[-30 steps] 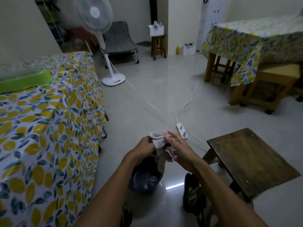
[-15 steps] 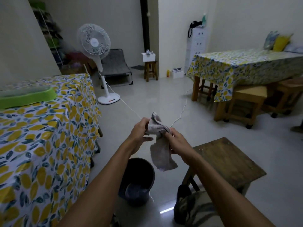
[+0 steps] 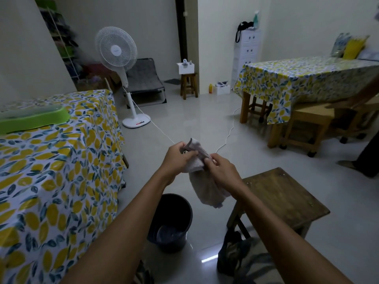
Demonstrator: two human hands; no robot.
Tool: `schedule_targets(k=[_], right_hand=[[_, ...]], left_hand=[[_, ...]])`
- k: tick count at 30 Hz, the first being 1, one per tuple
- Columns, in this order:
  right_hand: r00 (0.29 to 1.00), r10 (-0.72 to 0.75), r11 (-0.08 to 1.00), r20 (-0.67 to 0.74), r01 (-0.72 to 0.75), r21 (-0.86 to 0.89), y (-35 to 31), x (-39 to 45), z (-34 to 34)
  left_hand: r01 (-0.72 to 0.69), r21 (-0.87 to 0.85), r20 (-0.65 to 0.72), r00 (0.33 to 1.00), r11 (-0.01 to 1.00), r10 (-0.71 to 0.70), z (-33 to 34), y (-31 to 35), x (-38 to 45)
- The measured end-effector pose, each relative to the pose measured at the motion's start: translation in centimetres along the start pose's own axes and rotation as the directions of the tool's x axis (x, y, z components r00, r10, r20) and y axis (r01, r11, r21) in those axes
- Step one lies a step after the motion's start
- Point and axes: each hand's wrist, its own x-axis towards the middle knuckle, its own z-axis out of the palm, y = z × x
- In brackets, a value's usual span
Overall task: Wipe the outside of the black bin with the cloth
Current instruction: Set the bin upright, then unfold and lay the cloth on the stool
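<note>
Bin stands on the floor below my hands, between the covered table on the left and the stool on the right, close to both. It is upright, mouth open, something pale lying at its bottom. Its outer wall is untouched by the cloth; wiping has not begun.

Step in hand, as I judge it: readying the cloth, gathering or folding it into a pad before it goes to the bin.

Left hand: fingers closed in a pinch on the upper edge of the cloth, near its raised corner. Nothing else touched.

Cloth: held in the air between both hands, well above the bin rim and apart from it. Its lower part hangs loose in a pouch.

Right hand: fingers curled shut on the cloth just beside the left hand's hold, the hanging part falling under the wrist.

Next move, in my judgement: settle the cloth into one hand, bend down, steady the rim with the free hand, and press the cloth flat on the outer wall. The light bin may slide on the glossy floor.
</note>
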Motion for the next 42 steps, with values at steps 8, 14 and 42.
schedule_targets(k=[8,14,42], right_hand=[[0.996,0.087,0.982,0.031,-0.091,0.165,-0.8,0.2,0.0],[0.993,0.11,0.987,-0.041,-0.104,0.123,-0.1,0.8,-0.5],[0.696,0.358,0.924,-0.622,-0.359,0.131,12.4,-6.7,-19.9]], left_hand=[[-0.065,0.14,0.051,0.997,0.988,0.059,1.9,-0.7,0.2],[-0.133,0.269,0.087,0.99,0.954,0.113,2.1,-0.8,0.2],[-0.273,0.628,0.182,0.962,0.729,0.203,12.1,-0.7,8.5]])
